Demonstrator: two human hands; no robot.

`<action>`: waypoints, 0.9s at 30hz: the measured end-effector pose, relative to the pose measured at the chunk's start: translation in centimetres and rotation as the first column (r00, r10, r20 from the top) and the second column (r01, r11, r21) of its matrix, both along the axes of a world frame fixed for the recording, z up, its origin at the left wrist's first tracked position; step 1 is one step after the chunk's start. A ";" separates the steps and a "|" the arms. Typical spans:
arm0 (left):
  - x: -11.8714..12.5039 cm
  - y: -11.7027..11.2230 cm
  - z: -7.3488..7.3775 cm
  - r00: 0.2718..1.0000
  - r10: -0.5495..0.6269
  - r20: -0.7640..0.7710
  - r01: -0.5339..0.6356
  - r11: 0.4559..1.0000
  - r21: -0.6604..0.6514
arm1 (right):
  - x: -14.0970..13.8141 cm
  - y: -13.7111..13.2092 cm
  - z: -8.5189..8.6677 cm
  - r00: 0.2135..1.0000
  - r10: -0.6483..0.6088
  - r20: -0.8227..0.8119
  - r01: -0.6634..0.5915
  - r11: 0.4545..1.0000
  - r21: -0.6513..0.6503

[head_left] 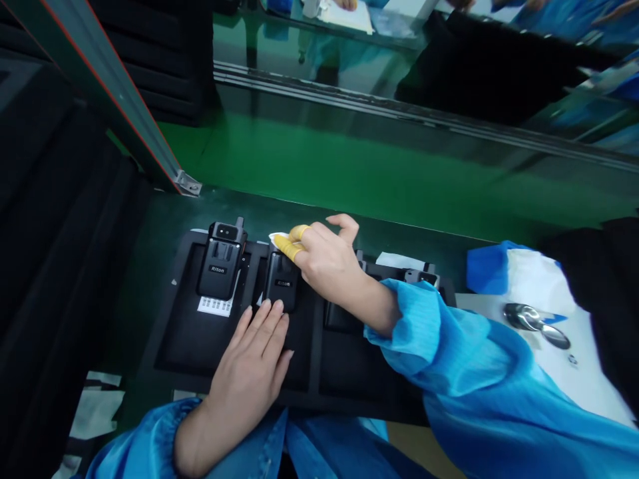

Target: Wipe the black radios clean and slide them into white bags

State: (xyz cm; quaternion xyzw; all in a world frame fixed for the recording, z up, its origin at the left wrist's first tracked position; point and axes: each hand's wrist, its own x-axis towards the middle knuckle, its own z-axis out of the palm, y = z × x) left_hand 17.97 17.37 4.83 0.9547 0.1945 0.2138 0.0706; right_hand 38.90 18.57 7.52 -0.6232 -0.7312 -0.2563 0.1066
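My left hand [257,362] lies flat with its fingers stretched out, their tips on the lower end of a black handheld radio [281,293] marked Riton. My right hand [327,256] wears yellow finger cots on two fingers and pinches a small white wipe [276,237] against that radio's top end, hiding part of it. To the left, another black radio [218,269] lies face down in the black foam tray [312,372], partly over a white barcode label sheet [215,305]. Two more radios, one of them [422,277] at the right, are mostly covered by my right arm.
At the right, a white sheet [594,359] carries a small metal container [522,316] with its lid beside it, near a blue-and-white cloth [524,273]. A metal post [124,100] rises at the left. Stacked black foam [54,219] and paper scraps [97,412] are also there.
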 end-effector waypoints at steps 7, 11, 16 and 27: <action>0.2 0.0 0.2 1.000 -0.008 -0.007 0.008 1.000 0.000 | 1.1 -2.7 -0.4 0.998 -0.034 0.047 0.030 0.997 0.076; 0.1 0.0 0.1 1.000 -0.007 -0.003 0.007 1.000 0.015 | 0.0 -2.0 0.0 0.999 0.012 0.033 -0.015 0.997 0.072; 0.0 0.1 0.1 1.000 -0.001 -0.009 0.001 1.000 0.013 | 0.0 -0.6 0.1 0.993 0.093 0.068 -0.097 0.993 0.061; 0.1 0.1 0.2 1.000 -0.016 0.003 0.016 1.000 -0.017 | 1.2 -4.9 0.1 0.996 -0.081 -0.037 0.081 0.997 -0.004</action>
